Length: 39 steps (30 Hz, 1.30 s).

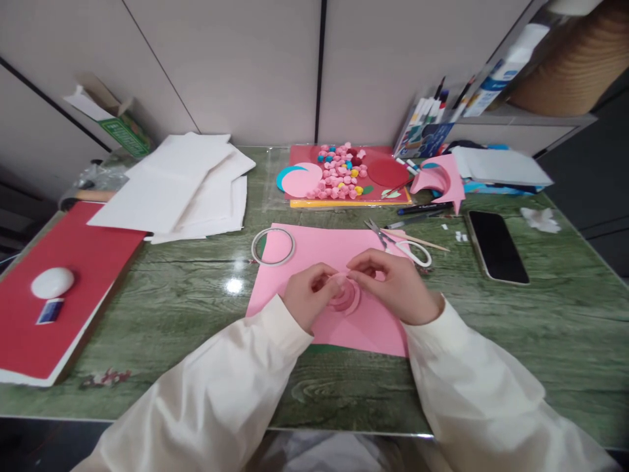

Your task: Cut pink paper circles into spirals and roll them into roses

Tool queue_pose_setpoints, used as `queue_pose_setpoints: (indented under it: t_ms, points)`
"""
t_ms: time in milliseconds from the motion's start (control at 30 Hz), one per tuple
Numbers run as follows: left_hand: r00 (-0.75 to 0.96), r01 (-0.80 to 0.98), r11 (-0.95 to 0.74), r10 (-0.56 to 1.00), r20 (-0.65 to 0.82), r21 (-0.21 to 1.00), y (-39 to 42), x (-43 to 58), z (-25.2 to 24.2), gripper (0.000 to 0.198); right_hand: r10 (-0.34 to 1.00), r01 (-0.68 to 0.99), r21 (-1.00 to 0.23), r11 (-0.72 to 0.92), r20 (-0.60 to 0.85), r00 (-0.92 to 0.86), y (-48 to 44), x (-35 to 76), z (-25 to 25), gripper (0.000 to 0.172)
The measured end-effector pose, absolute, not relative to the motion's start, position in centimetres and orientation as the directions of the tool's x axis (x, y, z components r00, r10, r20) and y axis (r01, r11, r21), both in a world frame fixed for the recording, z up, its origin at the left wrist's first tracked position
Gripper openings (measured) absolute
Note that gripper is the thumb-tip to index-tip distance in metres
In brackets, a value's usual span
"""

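Note:
My left hand (308,294) and my right hand (393,283) meet over a pink paper sheet (319,252) in the middle of the green table. Between them they pinch a rolled pink paper spiral (345,296). The left fingers curl round its left side. The right fingertips press together at its top edge. Both arms wear cream sleeves. The spiral's centre is partly hidden by my fingers.
Tape ring (273,246) left of the sheet, scissors (400,244) and a stick to its right. Black phone (497,246) farther right. Red tray with small paper balls (343,173) behind. White paper stack (187,187) and a red board (59,288) on the left.

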<state>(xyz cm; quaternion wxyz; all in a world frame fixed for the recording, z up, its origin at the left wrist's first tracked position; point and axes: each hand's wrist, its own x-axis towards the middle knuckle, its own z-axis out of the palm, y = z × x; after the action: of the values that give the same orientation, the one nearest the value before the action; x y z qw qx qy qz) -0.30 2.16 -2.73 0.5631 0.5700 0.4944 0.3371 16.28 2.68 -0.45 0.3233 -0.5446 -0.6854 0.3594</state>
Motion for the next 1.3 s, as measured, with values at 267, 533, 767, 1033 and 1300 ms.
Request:
queue_pose_setpoints:
  t_ms: [267,533,767,1033,1300]
  points:
    - [0.213,0.076,0.108,0.969,-0.122,0.991,1.98,-0.39,-2.09,0.021,0.969,0.19,-0.982,0.02,-0.028,-0.244,2.52,16.27,-0.1,0.016]
    - [0.217,0.104,0.08,0.971,-0.101,0.991,1.88,-0.47,-2.08,0.018,0.95,0.183,-0.983,-0.017,-0.073,-0.304,2.55,15.87,-0.03,0.015]
    - [0.218,0.144,0.081,0.97,-0.112,0.986,1.79,-0.45,-2.07,0.021,0.968,0.272,-0.962,0.036,-0.035,-0.25,2.55,15.76,-0.53,0.015]
    - [0.176,0.112,0.083,0.979,-0.102,0.99,1.93,-0.46,-2.06,0.02,0.964,0.284,-0.958,0.036,-0.041,-0.261,2.76,16.13,-0.46,0.016]
    - [0.172,0.116,0.061,0.982,-0.081,0.991,1.92,-0.52,-1.87,0.019,0.959,0.268,-0.963,0.027,-0.05,-0.279,2.72,16.28,0.0,0.013]
